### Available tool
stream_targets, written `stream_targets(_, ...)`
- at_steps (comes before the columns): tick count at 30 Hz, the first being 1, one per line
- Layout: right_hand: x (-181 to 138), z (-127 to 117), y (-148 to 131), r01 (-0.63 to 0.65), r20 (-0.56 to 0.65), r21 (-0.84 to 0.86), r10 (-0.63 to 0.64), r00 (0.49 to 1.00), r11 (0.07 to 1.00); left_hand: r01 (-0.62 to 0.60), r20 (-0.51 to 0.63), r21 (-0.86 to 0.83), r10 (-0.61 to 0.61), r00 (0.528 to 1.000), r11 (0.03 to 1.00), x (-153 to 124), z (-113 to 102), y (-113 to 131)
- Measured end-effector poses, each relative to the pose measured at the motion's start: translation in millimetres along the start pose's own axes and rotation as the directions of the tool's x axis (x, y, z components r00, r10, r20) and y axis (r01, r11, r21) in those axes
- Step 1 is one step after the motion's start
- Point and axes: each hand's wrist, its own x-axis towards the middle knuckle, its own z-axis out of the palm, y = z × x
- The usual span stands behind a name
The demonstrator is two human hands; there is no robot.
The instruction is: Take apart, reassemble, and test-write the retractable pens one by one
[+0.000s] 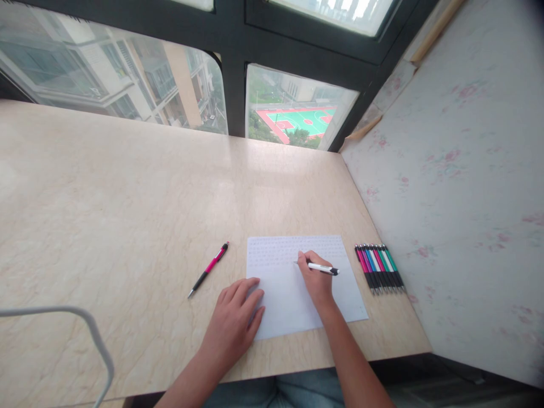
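Observation:
A white sheet of paper (293,300) with faint rows of writing along its top lies on the beige marble-look table (127,215). My right hand (315,280) rests on the sheet, pinched round a white pen (323,268) with a dark end, its tip touching the paper. My left hand (236,323) lies flat with fingers stretched, pressing down the sheet's left edge. A pink and black pen (209,269) lies loose on the table, left of the sheet.
A row of several pens (379,268) in pink, blue and green lies right of the sheet, near a floral wall (459,198). Windows (297,119) run behind the table. A grey metal bar (85,328) curves at the lower left.

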Motion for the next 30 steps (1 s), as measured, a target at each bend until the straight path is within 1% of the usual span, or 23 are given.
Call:
stream_targets(2, 0.2, 0.2, -0.8, 0.009, -0.018, -0.016, -0.009, 1.0, 1.0, 0.0, 0.008, -0.001, 0.0, 1.0, 1.0, -0.1, 0.0, -0.3)
stream_targets(7, -0.6, 0.0, -0.8, 0.035, -0.009, -0.02, -0.035, 0.999, 0.999, -0.005, 0.007, 0.003, 0.005, 1.0, 1.0, -0.6, -0.2, -1.0)
stream_targets(14, -0.6, 0.5, 1.3, 0.013, -0.024, 0.003, -0.013, 1.0, 1.0, -0.007, 0.008, 0.006, 0.007, 1.0, 1.0, -0.3, -0.2, -0.3)
stream_targets(16, -0.3, -1.6, 2.4, -0.022, -0.041, 0.065, 0.024, 0.999, 0.998, -0.008, 0.007, 0.005, 0.008, 1.0, 1.0, -0.2, 0.0, -0.4)
stream_targets(17, -0.1, -3.1, 3.2, -0.058, -0.056, 0.119, 0.065, 0.996, 0.991, -0.008, 0.006, 0.003, 0.008, 1.0, 1.0, -0.2, 0.1, -0.6)
stream_targets(19, 0.4, -6.3, 5.1, -0.144, -0.074, 0.254, 0.167, 0.983, 0.956, -0.008, 0.005, -0.002, 0.008, 1.0, 1.0, -0.3, 0.1, -0.9)
stream_targets(21, 1.3, -8.4, 7.4, -0.193, -0.06, 0.377, 0.232, 0.971, 0.906, -0.007, 0.004, -0.006, 0.007, 1.0, 1.0, -0.3, 0.0, -1.3)
stream_targets(24, 4.3, -9.3, 10.7, -0.196, -0.035, 0.502, 0.246, 0.969, 0.843, -0.003, -0.001, -0.009, 0.003, 1.0, 1.0, -0.1, -0.5, -1.5)
stream_targets(27, 7.2, -12.0, 11.0, -0.217, -0.007, 0.575, 0.269, 0.963, 0.789, -0.005, -0.01, -0.01, 0.005, 1.0, 1.0, 0.4, -1.3, -1.1)
stream_targets(30, 4.1, -20.6, 5.9, -0.291, 0.096, 0.613, 0.296, 0.95, 0.735, -0.005, -0.02, -0.016, 0.005, 1.0, 1.0, 1.0, -2.0, -0.6)
